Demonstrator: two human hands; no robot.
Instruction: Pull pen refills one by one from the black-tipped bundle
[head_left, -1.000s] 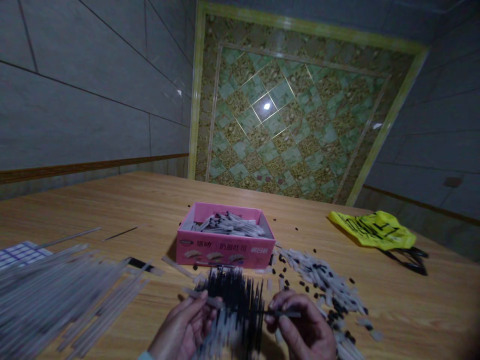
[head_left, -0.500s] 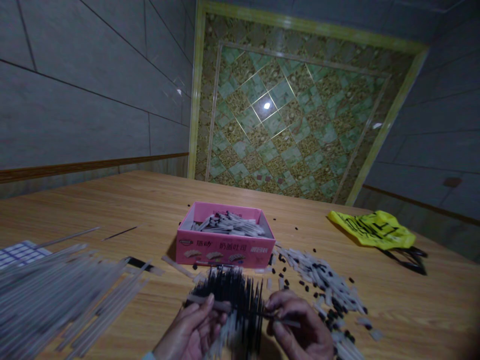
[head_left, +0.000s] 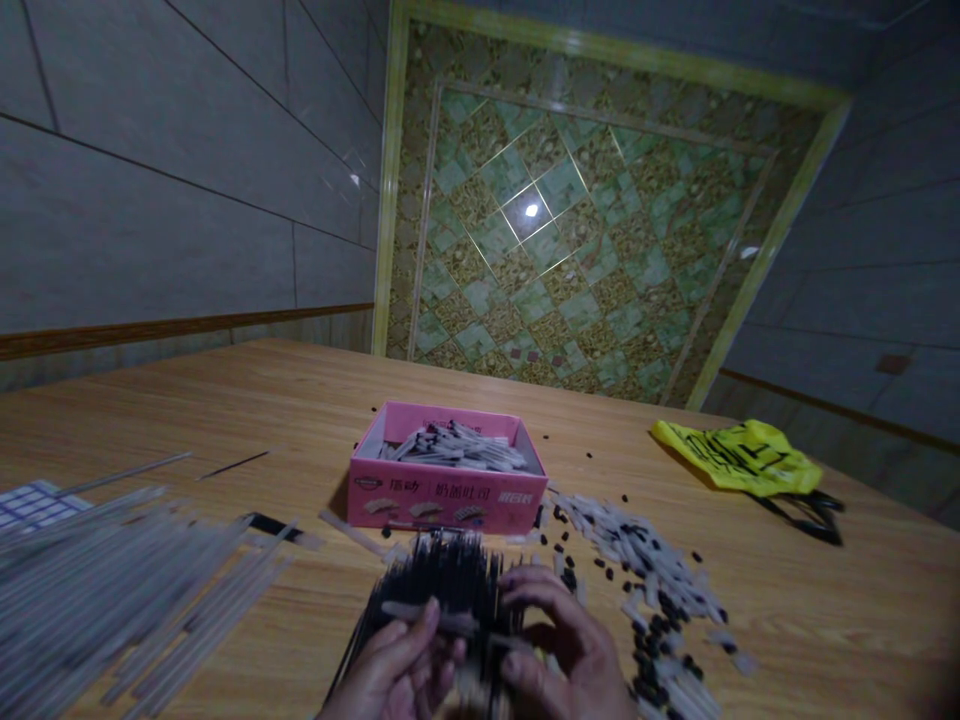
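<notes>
My left hand (head_left: 409, 655), at the bottom centre, pinches a short translucent tube (head_left: 431, 616) between thumb and fingers. Close to its right, my right hand (head_left: 562, 640) has its thumb and fingers bent around a small pale piece (head_left: 510, 643), blurred by motion. Both hands are over a dense bundle of thin black sticks (head_left: 435, 577), whose lower part they partly hide. Behind the bundle is a pink box (head_left: 448, 497) holding many short pale tubes with dark ends (head_left: 461, 447).
Long clear tubes (head_left: 97, 580) lie at the left beside a checked cloth (head_left: 36, 505). Short pale tubes (head_left: 637, 548) and small black caps (head_left: 652, 640) are scattered at the right. A yellow bag (head_left: 739, 458) with black straps lies on the wooden table (head_left: 247, 390) farther right.
My right hand has moved left, closer to my left hand and over the black sticks. My left hand has shifted slightly, still pinching the tube.
</notes>
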